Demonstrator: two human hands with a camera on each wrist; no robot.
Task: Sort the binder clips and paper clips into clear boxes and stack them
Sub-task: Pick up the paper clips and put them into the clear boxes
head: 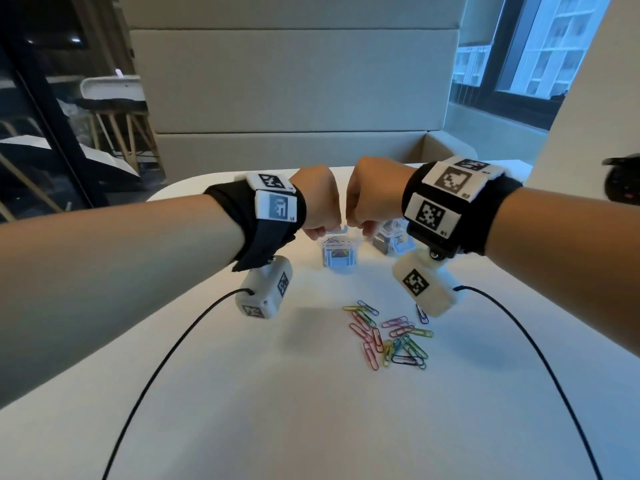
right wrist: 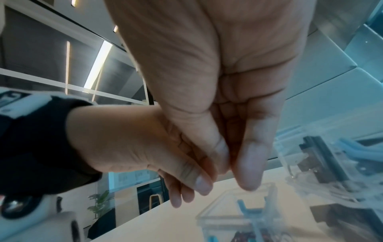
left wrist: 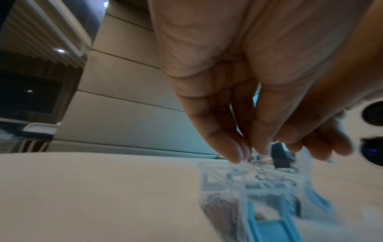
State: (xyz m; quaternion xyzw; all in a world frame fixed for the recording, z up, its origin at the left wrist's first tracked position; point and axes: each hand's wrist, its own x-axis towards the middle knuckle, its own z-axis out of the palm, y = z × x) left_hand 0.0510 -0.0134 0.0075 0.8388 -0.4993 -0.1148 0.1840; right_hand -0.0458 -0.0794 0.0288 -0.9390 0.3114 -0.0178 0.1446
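Both hands hover close together over a small clear box (head: 338,261) with a blue clasp, which has paper clips heaped at its mouth. My left hand (head: 320,206) points its fingers down, and thumb and fingertips (left wrist: 236,155) come together just above the box (left wrist: 259,188), seemingly on thin wire clips, though this is blurred. My right hand (head: 372,199) holds its thumb against its fingers (right wrist: 248,178) above the same box (right wrist: 234,217), with nothing visible between them. A second clear box (head: 389,239) with black binder clips (right wrist: 323,157) stands to the right. Several loose coloured paper clips (head: 391,336) lie nearer me.
Everything sits on a white table (head: 277,427). Black cables (head: 162,358) hang from both wrist cameras onto it. A beige padded seat back (head: 294,81) rises behind the table's far edge. A dark object (head: 621,181) sits at the right edge of the view.
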